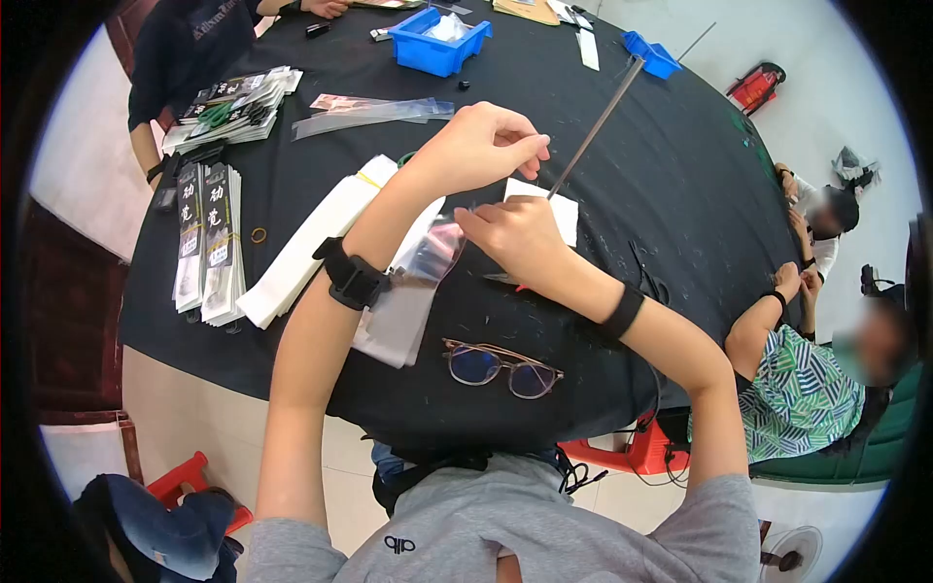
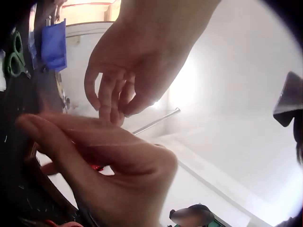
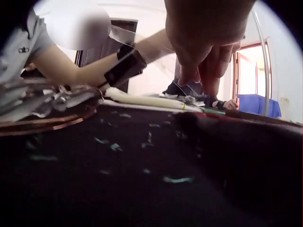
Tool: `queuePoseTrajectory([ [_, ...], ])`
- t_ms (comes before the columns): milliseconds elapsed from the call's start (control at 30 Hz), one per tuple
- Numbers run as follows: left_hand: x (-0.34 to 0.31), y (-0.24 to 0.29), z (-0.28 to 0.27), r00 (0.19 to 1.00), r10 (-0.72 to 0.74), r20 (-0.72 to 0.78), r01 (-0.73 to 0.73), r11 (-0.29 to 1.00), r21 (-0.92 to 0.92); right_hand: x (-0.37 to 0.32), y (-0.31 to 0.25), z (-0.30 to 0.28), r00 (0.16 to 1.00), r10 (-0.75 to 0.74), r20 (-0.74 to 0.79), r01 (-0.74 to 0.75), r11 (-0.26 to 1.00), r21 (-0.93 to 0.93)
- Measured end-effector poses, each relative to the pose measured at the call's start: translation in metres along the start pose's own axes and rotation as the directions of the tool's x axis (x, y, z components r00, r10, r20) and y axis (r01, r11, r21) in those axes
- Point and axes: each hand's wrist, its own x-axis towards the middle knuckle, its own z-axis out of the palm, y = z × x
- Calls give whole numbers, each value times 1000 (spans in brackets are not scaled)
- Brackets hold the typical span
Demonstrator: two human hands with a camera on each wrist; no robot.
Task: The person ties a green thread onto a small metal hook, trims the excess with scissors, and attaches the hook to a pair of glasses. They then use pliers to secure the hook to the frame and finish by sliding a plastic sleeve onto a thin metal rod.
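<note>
The right hand [image 1: 515, 236] hovered just above the black table [image 1: 680, 175] with its fingers curled in and bunched, thumb and fingertips pinching the upper end of a clear plastic sleeve [image 1: 432, 255] that slanted down and away toward the left forearm. The near end of a thin metal rod [image 1: 622, 92] met this hand at the knuckles, and the rod rose from there at a slant over the far side of the table. Whether the fingers also gripped the rod could not be told.

The left hand [image 1: 481, 148] was just beyond the right one, close above it, its fingers curled and the thumb drawn to the fingertips. What lay between them, if anything, was too small to make out. A black wrist strap [image 1: 352, 276] sat on that forearm.

Under the hands lay a white card [image 1: 567, 216], and to the left of them a stack of white sheets [image 1: 301, 255]. A pair of glasses [image 1: 501, 367] rested near the table's edge, between the two forearms. Scissors [image 1: 649, 277] lay to the right. Packaged cards [image 1: 209, 243] were stacked further left, and a blue bin [image 1: 439, 44] stood at the far side
</note>
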Motion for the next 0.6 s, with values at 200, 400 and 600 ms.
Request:
queuePoseTrajectory([
  [200,-1,2,1,1000,-20,-13,21,997,71,44,-8,37,998,23,-52,-27,995,-93],
  [400,-1,1,0,997,17,-77,-11,997,73,45,-4,64,993,118,14,-111,967,-229],
  [600,-3,8,-4,1000,-25,-15,27,991,130,38,3,22,940,233,248,-168,952,-254],
])
